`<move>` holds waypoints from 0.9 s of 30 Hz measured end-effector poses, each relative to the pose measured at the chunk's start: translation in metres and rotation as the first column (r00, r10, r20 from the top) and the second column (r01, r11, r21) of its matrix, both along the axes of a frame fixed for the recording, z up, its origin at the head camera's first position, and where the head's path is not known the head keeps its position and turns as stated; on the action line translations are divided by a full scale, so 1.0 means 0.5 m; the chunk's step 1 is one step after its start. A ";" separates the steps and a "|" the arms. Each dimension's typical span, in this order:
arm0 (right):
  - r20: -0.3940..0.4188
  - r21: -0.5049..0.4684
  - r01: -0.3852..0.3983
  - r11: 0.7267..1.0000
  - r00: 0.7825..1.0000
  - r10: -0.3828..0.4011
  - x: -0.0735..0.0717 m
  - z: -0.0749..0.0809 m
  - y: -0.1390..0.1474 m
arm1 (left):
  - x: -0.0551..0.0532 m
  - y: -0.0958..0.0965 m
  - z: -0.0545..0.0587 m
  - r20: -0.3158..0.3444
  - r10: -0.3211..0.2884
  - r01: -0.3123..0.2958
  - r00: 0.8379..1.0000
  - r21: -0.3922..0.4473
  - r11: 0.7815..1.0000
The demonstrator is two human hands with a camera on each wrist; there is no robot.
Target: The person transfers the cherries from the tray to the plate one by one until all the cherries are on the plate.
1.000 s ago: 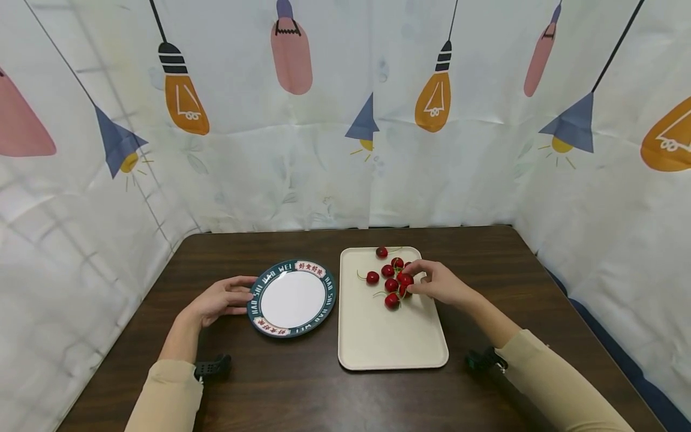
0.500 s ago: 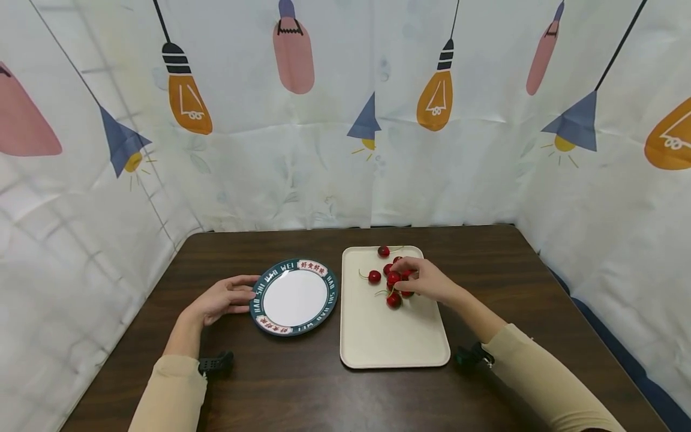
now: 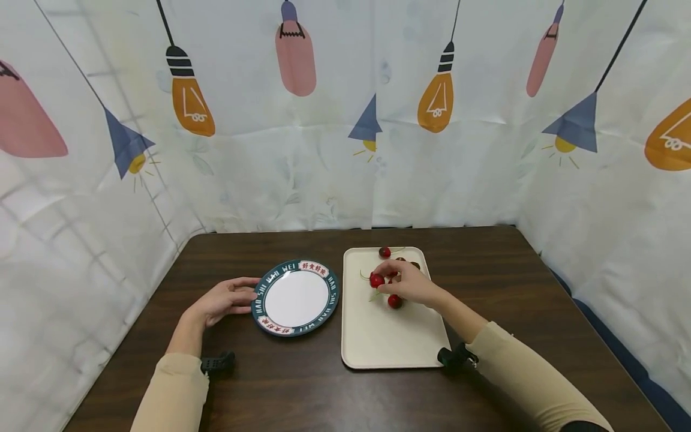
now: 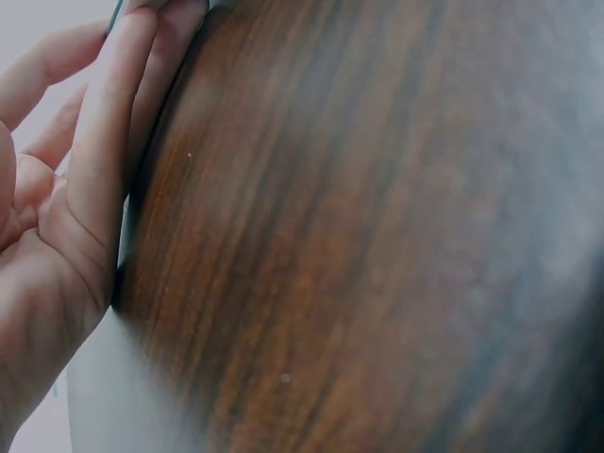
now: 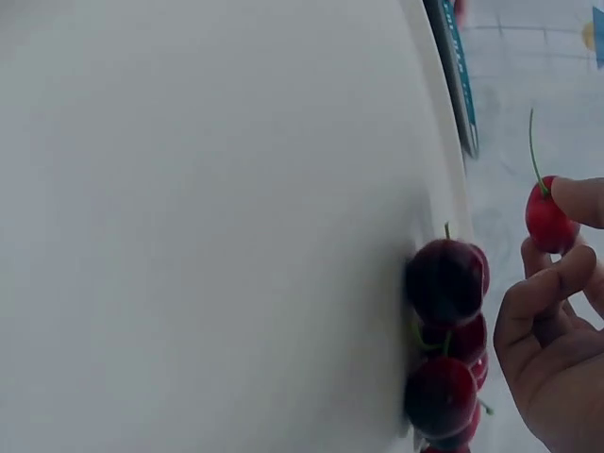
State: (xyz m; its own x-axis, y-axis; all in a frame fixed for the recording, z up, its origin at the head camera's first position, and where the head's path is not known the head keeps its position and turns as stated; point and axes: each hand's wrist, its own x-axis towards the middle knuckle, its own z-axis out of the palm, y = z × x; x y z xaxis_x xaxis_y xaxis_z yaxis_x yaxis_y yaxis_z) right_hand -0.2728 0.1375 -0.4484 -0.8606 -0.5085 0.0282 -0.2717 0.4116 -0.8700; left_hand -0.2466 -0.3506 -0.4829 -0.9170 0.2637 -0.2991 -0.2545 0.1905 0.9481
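Observation:
In the head view, my right hand [image 3: 408, 284] pinches a red cherry [image 3: 376, 280] above the cream tray [image 3: 391, 345]. Its green stem points up in the right wrist view, where thumb and fingertips hold the cherry [image 5: 550, 219]. Several more cherries lie on the tray, partly hidden behind this hand; a cluster with a dark cherry [image 5: 444, 283] shows beside it in the right wrist view. My left hand [image 3: 224, 301] touches the left rim of a round plate [image 3: 333, 291] with a white middle and dark green lettered border. Its fingers [image 4: 104, 132] lie nearly straight there.
Plate and tray stand side by side on a dark wooden table [image 3: 302, 384]. One cherry [image 3: 385, 252] lies apart near the tray's far edge. A white curtain [image 3: 324, 162] printed with lamps surrounds the table's back and sides.
My right hand has moved left over the tray from the cherry cluster, lifting one cherry away from it. The left hand stays at the plate's rim.

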 end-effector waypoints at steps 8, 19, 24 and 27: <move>-0.008 0.007 0.006 1.000 1.000 -0.006 0.001 0.002 -0.041 | -0.002 -0.001 0.000 0.010 -0.002 0.001 1.000 0.005 1.000; -0.050 -0.002 -0.035 0.999 0.998 0.035 0.000 0.009 -0.094 | -0.003 0.003 0.004 0.005 -0.006 0.006 1.000 0.018 1.000; -0.057 -0.008 -0.061 0.998 0.997 0.060 0.001 0.007 -0.119 | -0.001 0.002 0.002 0.007 -0.005 0.005 1.000 0.023 1.000; -0.047 -0.011 -0.081 0.997 0.996 0.080 0.003 0.004 -0.133 | 0.000 0.002 0.000 0.007 -0.001 0.001 1.000 0.023 1.000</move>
State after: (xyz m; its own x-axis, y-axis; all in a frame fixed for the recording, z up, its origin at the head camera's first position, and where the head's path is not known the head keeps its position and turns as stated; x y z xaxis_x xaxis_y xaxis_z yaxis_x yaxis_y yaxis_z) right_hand -0.2712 0.0709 -0.4465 -0.8146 -0.5752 0.0743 -0.3437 0.3757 -0.8606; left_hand -0.2467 -0.3498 -0.4827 -0.9146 0.2719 -0.2993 -0.2608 0.1690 0.9505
